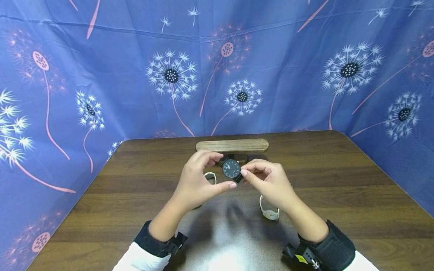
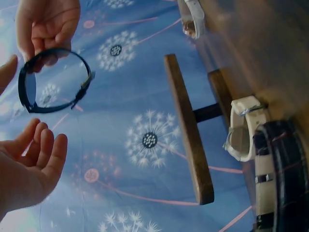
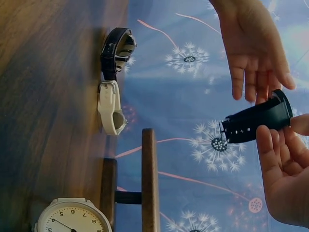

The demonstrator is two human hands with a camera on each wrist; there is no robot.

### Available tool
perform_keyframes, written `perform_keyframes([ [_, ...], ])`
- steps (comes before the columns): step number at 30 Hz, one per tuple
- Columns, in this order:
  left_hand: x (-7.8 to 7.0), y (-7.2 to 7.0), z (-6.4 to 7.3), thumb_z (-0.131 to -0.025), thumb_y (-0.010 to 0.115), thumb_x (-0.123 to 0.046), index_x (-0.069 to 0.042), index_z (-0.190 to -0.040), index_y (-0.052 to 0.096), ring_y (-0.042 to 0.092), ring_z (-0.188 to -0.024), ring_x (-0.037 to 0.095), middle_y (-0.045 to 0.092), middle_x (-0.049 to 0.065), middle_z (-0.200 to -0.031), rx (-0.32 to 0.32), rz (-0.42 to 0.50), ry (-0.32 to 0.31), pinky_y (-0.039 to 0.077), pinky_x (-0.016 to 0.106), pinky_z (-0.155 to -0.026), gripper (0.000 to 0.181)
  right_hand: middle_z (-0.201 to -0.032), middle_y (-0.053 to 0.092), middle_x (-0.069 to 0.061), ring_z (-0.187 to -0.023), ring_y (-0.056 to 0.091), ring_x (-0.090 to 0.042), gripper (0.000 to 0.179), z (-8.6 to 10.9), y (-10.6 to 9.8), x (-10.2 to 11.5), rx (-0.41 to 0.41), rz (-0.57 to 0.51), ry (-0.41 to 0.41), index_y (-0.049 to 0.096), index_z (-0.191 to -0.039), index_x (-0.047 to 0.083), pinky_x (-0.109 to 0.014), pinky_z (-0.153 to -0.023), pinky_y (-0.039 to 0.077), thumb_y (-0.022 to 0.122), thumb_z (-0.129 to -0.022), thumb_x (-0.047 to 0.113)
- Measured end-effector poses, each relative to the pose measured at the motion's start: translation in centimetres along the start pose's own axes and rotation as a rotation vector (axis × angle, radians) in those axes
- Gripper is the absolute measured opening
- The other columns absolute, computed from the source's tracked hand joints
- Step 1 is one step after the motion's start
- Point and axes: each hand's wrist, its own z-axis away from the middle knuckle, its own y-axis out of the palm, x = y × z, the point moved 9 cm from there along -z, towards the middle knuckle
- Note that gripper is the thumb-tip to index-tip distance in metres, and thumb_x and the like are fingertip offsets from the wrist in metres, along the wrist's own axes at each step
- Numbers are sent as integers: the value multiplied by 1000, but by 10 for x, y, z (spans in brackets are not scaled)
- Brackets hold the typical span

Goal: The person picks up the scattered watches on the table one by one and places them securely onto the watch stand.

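A black wristwatch (image 1: 231, 168) with a dark dial is held up over the table, its strap closed into a loop (image 2: 58, 108). Thumb and fingers of my right hand (image 1: 269, 180) pinch it at one side of the case and strap. My left hand (image 1: 196, 180) is spread around the other side, thumb and fingers apart. A gap shows between its fingers and the watch in the left wrist view. Behind the watch stands a wooden stand with a long upper bar (image 1: 232, 145), joined by a short dark post to a lower piece (image 3: 109, 183).
On the table (image 1: 135, 195), a white watch (image 3: 112, 106) stands beyond my left hand, beside a watch with a dark strap (image 3: 116, 50). Another white watch (image 1: 270, 213) lies near my right wrist. A blue dandelion-patterned cloth (image 1: 118, 75) hangs behind the table.
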Motion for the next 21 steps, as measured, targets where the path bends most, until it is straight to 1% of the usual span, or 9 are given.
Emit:
perform_keyframes([
  [5,-4,7,1,-63,93,-28,-1,-117,65,57,-106,16,64,5,-112,-18,-61,43,46,30,-93,66,-89,69,-12,-75,67,-15,6,0,-2,-2,-42,25,-3,72,-90,-5,-26,-66,58,65,-89,-5],
  [8,-7,5,1,-65,92,-24,0,-117,66,58,-106,17,65,7,-111,-57,-80,67,46,30,-94,62,-91,69,-14,-76,67,-14,7,0,-1,-3,-47,-4,2,72,-92,-6,-27,-67,58,65,-89,-5],
  [12,-11,2,2,-67,91,-19,1,-116,67,59,-104,19,66,9,-109,-92,-86,101,47,30,-94,58,-91,69,-16,-75,68,-14,7,1,3,-5,-39,-43,20,71,-93,-8,-28,-68,58,65,-89,-6],
  [17,-13,3,3,-71,87,-17,1,-121,66,59,-107,22,65,10,-111,-85,-111,148,46,31,-96,57,-91,70,-14,-74,69,-20,7,2,5,-5,-28,-34,32,71,-93,-6,-30,-67,58,65,-89,-4],
  [19,-14,4,3,-71,86,-17,1,-122,66,59,-107,22,64,10,-112,-80,-121,163,46,31,-97,57,-90,70,-14,-74,69,-20,7,2,6,-6,-25,-32,36,71,-93,-6,-31,-66,58,66,-89,-3],
  [21,-14,4,4,-71,87,-19,1,-122,66,58,-107,22,64,10,-111,-79,-129,176,45,31,-97,59,-90,71,-13,-74,69,-18,7,2,7,-6,-20,-30,38,71,-93,-5,-30,-66,58,66,-89,-3],
])
